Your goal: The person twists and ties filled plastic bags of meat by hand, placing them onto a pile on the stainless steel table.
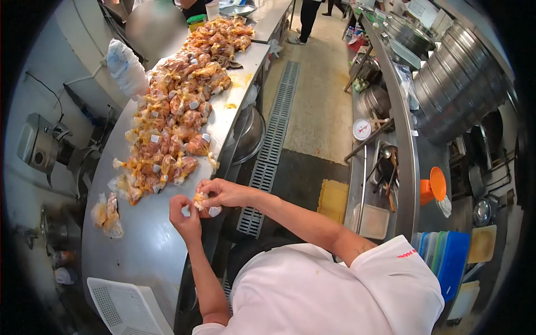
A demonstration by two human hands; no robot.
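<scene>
Both my hands are together just off the table's edge, in front of my body. My right hand [221, 193] pinches a small plastic bag [199, 199] with orange-brown contents. My left hand [184, 218] is closed at the lower side of the same bag, its fingertips partly hidden. White patches, perhaps labels, show by the fingers of both hands. Beyond them, a long pile of knotted bags of orange-brown food [173, 120] covers much of the steel table [151, 223]. Many of these bags carry small white labels. A separate pair of bags [107, 215] lies left of the pile.
A white perforated basket [131, 307] stands at the table's near end. A stuffed plastic bag [126, 67] stands beside the pile. Across the drain grate [268, 162] is a steel shelf with large pots [458, 78], a dial scale [362, 129] and blue boards [452, 262]. Other people stand farther back.
</scene>
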